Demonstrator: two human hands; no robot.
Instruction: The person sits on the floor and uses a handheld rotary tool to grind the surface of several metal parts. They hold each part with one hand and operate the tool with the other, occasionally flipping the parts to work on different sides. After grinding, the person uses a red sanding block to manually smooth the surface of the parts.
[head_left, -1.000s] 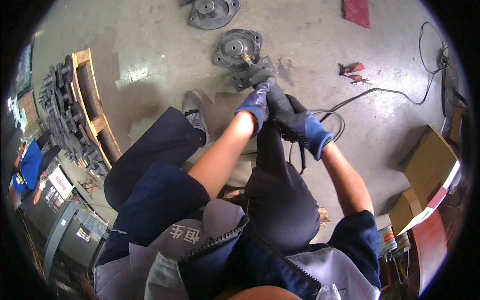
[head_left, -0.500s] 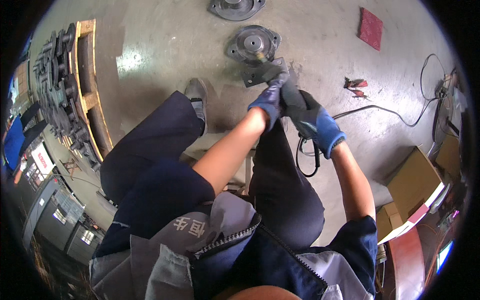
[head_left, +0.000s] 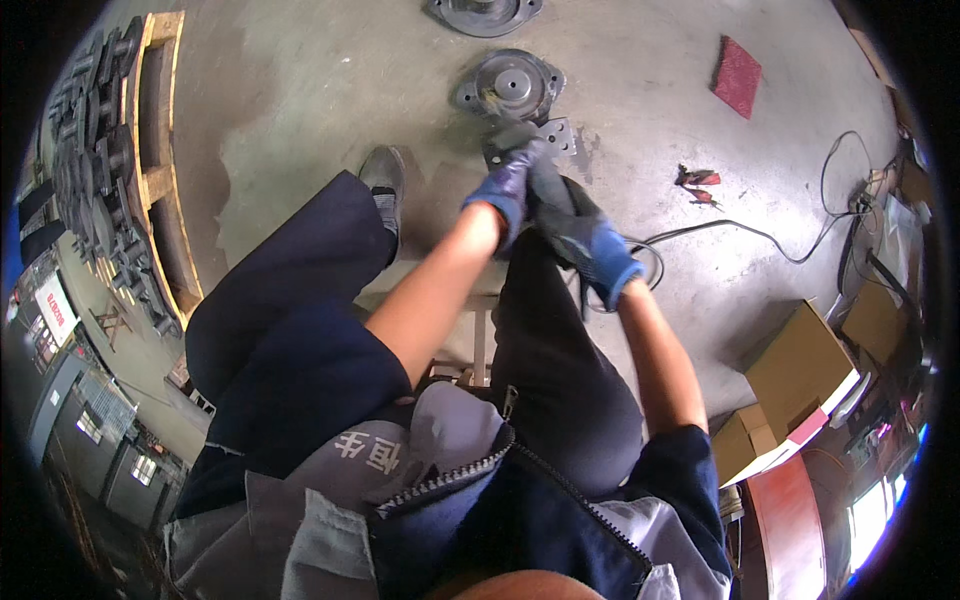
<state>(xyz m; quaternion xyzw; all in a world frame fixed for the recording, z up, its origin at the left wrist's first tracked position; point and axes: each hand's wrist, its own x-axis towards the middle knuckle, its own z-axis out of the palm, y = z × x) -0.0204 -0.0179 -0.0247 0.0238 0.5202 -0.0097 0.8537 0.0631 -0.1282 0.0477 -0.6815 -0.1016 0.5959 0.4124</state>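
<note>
Both my hands wear blue and dark grey work gloves and are closed together on a dark corded power tool (head_left: 548,190), mostly hidden by the gloves. My left hand (head_left: 508,180) grips its far end, and my right hand (head_left: 588,235) holds it farther back, nearer my body. The tool's working tip is hidden or blurred. Just beyond my left hand lies a flat metal plate with holes (head_left: 562,138), partly covered by the hands. A round grey metal flange (head_left: 513,85) with two bolt ears and a raised centre sits on the floor behind it.
Another flange (head_left: 485,15) lies farther off. To the right are a red cloth-like square (head_left: 737,78), small red-and-black pieces (head_left: 698,185), a black cable (head_left: 735,225) and an opened cardboard box (head_left: 800,365). A wooden pallet (head_left: 160,185) with stacked dark metal parts stands left.
Both hands and the tool have shifted left and slightly toward me, away from the flange's near edge. More of the holed plate's right side shows. The view has shifted a little.
</note>
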